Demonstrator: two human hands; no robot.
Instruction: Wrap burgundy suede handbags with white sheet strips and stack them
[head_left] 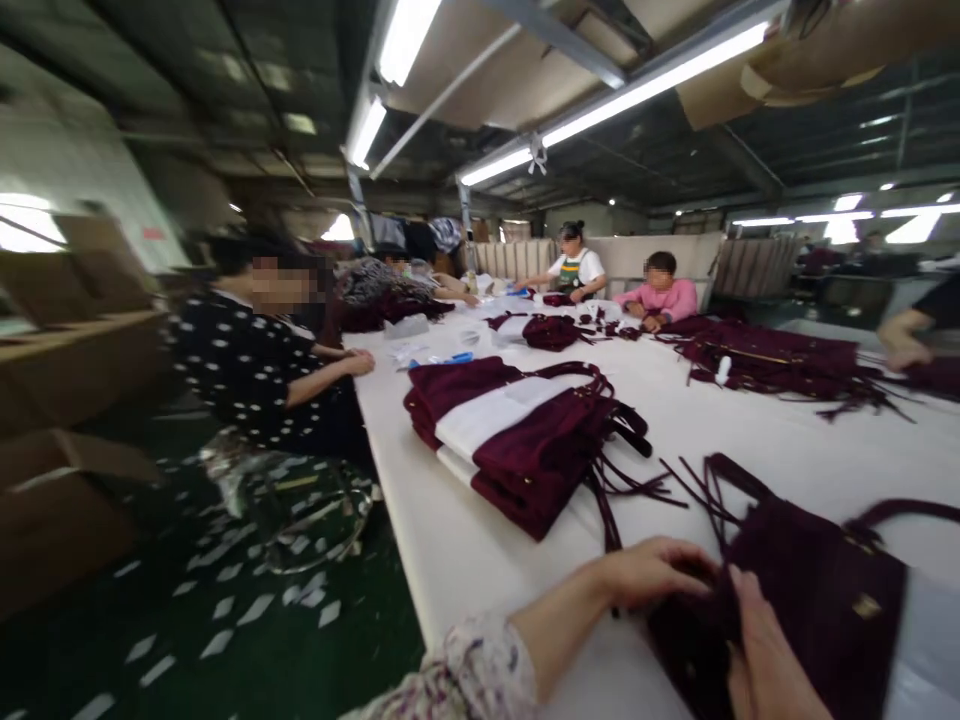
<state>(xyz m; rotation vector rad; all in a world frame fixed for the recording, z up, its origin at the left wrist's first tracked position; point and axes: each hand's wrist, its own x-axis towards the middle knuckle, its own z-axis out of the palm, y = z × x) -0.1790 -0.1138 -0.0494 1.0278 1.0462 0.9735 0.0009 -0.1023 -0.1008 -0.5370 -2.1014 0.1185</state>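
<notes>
Head view: the maroon bag [817, 590] lies on the worktop [465, 560], to the right of the banded stack [510, 430] and nearer the camera than it. The left grip [660, 575] touches the bag's left side; its fingers are curled in, fingertips and thumb brought together on a fold of the dark cloth. The right grip [772, 650] lies against the same fold from the other side, fingers nearly straight; its thumb is hidden, so I can't make out how far it has closed or whether it has hold of the cloth.

The bag's handles lead away from the wearer, toward the far side, and its front with the gold clasp [866, 607] faces up. Its near end runs out of view, so its long axis is uncertain.

Counted: one bag at the two hands, with two handle straps visible; one stack, of at least two folded layers, with two white bands showing; beyond the stack to its right, one maroon pile [780, 350] and one small white bottle [724, 370]; just behind the stack, one blue tool [452, 358]. Left of the stack sits one person in a dotted top [247, 370].
</notes>
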